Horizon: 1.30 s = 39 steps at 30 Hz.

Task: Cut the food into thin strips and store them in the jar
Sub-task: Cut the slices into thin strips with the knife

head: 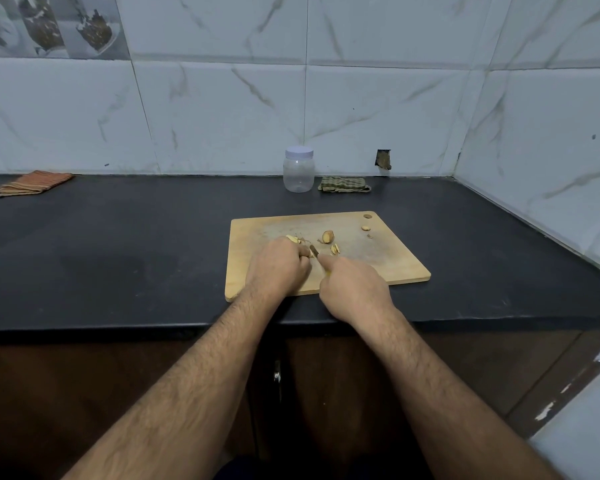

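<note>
Lying at the far left of the black stone surface point(118, 237), against the marbled wall tiles, is a folded orange striped cloth point(32, 183), well apart from everything else, with a wide bare stretch of surface between it and the pale rectangular wooden cutting board point(378, 265). The board sits near the front edge of the surface, its near left corner just short of the drop. On its left half the left hand point(278, 268) curls its grip down over a pale piece of food point(293, 239), of which only the end shows beyond the knuckles. Just right of it the right hand point(354, 289) closes its grip round a knife point(314, 251); the handle is hidden in the fist and only a short dark blade tip shows between the hands. Further along lie a brownish chunk point(328, 236), a few cut slices point(335, 250) and small scraps point(366, 228) near the board's hanging hole. Behind the board, by the wall, stands a clear plastic jar with a white lid point(298, 169), lid on, just beside a folded green checked cloth point(343, 185). The surface runs on bare to the right corner.
</note>
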Each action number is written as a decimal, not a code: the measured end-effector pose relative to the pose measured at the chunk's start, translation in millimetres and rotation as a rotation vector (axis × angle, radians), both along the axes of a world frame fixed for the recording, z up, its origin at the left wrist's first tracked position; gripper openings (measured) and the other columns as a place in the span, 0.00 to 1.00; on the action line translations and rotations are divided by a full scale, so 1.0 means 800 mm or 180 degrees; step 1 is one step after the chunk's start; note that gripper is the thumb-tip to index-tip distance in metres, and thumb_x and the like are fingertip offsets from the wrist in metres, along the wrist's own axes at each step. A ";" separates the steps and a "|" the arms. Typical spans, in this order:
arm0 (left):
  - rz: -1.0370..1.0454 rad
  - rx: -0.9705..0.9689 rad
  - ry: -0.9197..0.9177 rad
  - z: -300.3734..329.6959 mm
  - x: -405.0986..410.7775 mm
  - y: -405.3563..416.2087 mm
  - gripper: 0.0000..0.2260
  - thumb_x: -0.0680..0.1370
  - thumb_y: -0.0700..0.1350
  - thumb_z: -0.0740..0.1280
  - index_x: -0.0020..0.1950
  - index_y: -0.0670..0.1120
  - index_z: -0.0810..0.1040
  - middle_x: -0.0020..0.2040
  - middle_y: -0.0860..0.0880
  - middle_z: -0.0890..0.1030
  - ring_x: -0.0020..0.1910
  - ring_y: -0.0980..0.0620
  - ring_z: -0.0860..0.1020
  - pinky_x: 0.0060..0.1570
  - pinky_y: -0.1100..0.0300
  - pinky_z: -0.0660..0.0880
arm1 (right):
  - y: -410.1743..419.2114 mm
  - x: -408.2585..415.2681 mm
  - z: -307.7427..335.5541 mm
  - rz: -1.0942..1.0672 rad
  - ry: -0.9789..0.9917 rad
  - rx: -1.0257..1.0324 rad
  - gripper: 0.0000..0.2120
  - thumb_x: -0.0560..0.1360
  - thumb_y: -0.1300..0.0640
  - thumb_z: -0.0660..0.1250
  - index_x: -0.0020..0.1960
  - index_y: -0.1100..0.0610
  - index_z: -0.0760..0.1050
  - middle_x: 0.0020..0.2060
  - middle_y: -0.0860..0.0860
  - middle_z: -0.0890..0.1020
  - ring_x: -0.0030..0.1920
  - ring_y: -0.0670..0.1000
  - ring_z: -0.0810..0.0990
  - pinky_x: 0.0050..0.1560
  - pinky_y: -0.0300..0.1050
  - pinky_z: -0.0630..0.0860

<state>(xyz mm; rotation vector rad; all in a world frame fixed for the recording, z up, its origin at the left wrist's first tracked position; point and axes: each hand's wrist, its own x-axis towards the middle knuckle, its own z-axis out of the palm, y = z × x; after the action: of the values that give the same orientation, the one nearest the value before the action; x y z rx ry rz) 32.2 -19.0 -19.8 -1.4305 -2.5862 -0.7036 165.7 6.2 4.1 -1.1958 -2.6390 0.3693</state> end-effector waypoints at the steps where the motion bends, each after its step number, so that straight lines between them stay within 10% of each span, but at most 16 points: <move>1: 0.0006 0.0003 0.0008 0.000 0.000 0.000 0.15 0.77 0.45 0.61 0.58 0.54 0.84 0.51 0.52 0.85 0.46 0.50 0.79 0.43 0.60 0.75 | 0.001 -0.001 0.000 -0.0004 -0.0022 -0.0007 0.27 0.79 0.60 0.57 0.76 0.44 0.64 0.65 0.50 0.78 0.63 0.54 0.76 0.52 0.48 0.74; 39: 0.0059 0.0046 -0.0017 0.000 0.003 -0.002 0.16 0.77 0.45 0.61 0.59 0.54 0.84 0.52 0.52 0.85 0.47 0.50 0.79 0.46 0.58 0.76 | -0.006 0.019 -0.008 -0.0059 0.0013 -0.0093 0.28 0.78 0.60 0.59 0.75 0.41 0.64 0.65 0.49 0.77 0.63 0.53 0.75 0.50 0.47 0.73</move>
<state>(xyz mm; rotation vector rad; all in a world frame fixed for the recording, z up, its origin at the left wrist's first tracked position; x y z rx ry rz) 34.4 -20.6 -19.8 -1.4007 -2.5894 -0.7230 180.6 1.7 -2.2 -1.2261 -2.6261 0.4080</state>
